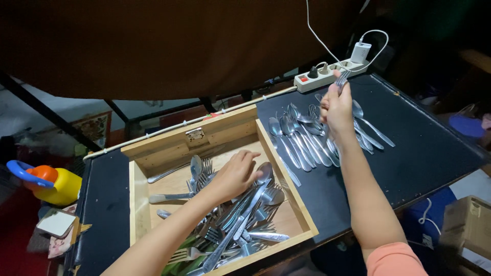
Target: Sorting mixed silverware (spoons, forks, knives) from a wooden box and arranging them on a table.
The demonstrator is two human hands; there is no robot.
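So the left hand [236,175] was down inside the wooden box [137,189], palm down, fingers curled loosely over the heap of cutlery [240,214] there. Honestly I couldn't tell if it had actually pinched anything or was just resting on the pile. The box was a jumble of forks, spoons and knives, mostly bunched toward its 5 o'clock corner.

The right hand [337,110] was up at about 1 o'clock from the box, clenched around a fork [341,79] with the tines poking up past the knuckles. Right under it, a row of spoons [299,135] lay laid out side by side on the black tabletop [419,148], with a few more pieces fanned out toward 3 o'clock.

A white power strip [327,74] sat just beyond the fork at 12 o'clock, charger plugged in. A yellow jug [53,186] was way off at 9 o'clock.
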